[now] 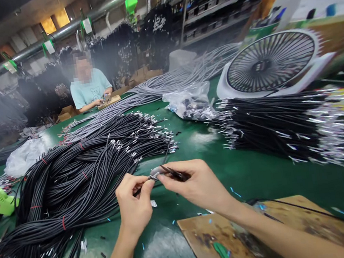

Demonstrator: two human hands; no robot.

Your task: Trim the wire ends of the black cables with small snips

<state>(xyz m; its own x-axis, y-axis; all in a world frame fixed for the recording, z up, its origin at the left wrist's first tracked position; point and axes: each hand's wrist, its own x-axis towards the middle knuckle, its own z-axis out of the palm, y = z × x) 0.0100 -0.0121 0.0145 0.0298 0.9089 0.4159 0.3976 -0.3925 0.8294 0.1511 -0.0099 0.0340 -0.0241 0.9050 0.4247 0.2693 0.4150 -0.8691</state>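
Note:
My left hand (135, 202) is closed in a pinch on the end of a black cable, most of which its fingers hide. My right hand (195, 181) meets it fingertip to fingertip, holding a dark, slim, pointed tool (176, 173) whose kind I cannot make out. Between the two sets of fingertips shows a small grey-white piece (156, 171), too small to name. Just behind and to the left of my hands lies a big bundle of black cables (78, 172) with stripped, whitish ends.
More black cables (271, 128) lie stacked at right, below a white fan (273, 63). A plastic bag of small parts (190, 103) and grey cables (153, 86) lie farther back. A stained wooden board (203, 235) is under my right forearm. Another person (91, 87) sits across the green table.

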